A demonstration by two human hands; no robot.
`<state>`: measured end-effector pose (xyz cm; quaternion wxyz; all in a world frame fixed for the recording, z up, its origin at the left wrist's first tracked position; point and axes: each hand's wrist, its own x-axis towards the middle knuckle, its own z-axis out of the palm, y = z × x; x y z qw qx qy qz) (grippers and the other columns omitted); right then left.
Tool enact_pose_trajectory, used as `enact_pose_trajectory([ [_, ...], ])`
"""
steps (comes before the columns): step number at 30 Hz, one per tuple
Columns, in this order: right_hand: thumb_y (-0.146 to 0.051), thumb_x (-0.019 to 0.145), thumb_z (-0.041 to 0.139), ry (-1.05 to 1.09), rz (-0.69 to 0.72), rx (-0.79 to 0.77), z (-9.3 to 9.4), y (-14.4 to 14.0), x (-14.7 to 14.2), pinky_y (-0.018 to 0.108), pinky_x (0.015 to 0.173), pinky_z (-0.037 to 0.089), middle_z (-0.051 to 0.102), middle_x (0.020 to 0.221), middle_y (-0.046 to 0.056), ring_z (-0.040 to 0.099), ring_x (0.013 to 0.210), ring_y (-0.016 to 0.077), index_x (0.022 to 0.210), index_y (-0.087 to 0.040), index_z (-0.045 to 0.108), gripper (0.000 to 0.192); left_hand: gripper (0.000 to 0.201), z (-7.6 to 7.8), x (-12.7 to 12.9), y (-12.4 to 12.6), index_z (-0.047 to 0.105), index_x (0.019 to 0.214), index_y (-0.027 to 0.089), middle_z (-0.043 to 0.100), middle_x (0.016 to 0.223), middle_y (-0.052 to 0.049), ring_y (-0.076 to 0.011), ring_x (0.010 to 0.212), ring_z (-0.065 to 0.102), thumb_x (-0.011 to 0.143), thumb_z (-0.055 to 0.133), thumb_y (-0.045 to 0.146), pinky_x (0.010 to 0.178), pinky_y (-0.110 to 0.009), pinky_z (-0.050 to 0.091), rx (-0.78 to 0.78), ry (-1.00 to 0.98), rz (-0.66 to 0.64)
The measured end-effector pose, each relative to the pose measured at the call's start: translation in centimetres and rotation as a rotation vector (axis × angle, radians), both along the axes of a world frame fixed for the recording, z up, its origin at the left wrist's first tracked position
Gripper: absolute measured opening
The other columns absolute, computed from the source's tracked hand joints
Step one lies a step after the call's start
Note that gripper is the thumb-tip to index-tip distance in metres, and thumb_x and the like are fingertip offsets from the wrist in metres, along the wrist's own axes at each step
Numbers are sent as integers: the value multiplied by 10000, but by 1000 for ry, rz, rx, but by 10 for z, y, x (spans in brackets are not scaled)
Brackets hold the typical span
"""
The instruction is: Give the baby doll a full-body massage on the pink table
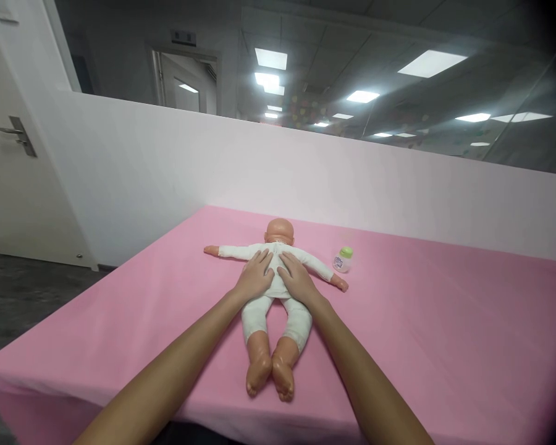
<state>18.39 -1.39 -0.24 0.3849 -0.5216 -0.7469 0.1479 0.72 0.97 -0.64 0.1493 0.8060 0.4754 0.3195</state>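
A baby doll (278,312) in a white suit lies on its back on the pink-covered table (445,346), head away from me, arms spread, bare feet toward me. My left hand (256,276) rests flat on the doll's chest on the left side. My right hand (295,277) lies flat beside it on the right side of the torso. Both hands have fingers spread and press on the cloth without gripping it. A small baby bottle (342,259) with a green cap stands just beyond the doll's outstretched arm on the right.
A white partition wall (167,167) runs behind the table with dark glass above it. A white door (9,179) with a lever handle stands at the far left. Dark floor shows left of the table's edge.
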Motion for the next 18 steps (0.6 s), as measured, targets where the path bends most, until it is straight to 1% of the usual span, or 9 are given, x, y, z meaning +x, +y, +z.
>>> enact_pose_trajectory([
  [3, -392, 962, 469, 2, -12, 19, -1, -1, 0, 468, 1263, 228, 418, 1591, 109, 351, 1496, 272, 1476, -170, 515, 562, 588, 2, 1, -3, 459, 1512, 146, 345, 1635, -104, -293, 1539, 250, 939, 442, 277, 1265, -505, 207, 20, -2, 7],
  [7, -392, 966, 459, 9, -6, 11, -3, 0, 0, 463, 1276, 194, 340, 1638, 94, 281, 1532, 260, 1533, -169, 433, 610, 555, 5, 1, -6, 503, 1475, 157, 378, 1615, -114, -280, 1512, 313, 932, 463, 265, 1260, -480, 241, 48, -34, 13],
  [9, -387, 970, 451, -3, 10, 11, -3, 0, 1, 459, 1283, 175, 327, 1645, 80, 260, 1542, 252, 1544, -175, 418, 612, 552, 6, 1, -8, 506, 1471, 145, 384, 1610, -123, -279, 1504, 327, 933, 460, 258, 1257, -477, 253, 60, -34, 10],
  [14, -370, 973, 440, -31, 22, 8, -4, 1, 2, 469, 1281, 180, 361, 1628, 81, 276, 1536, 251, 1524, -165, 453, 588, 544, 6, 1, -9, 506, 1470, 146, 409, 1594, -120, -287, 1505, 324, 938, 462, 252, 1250, -494, 271, 70, -31, 12],
  [18, -368, 973, 446, -21, 23, 20, -5, 3, 2, 492, 1275, 191, 376, 1620, 74, 289, 1531, 255, 1508, -188, 479, 565, 531, 6, 1, -9, 517, 1462, 158, 421, 1591, -109, -287, 1507, 320, 940, 467, 243, 1249, -502, 275, 76, -35, 17],
])
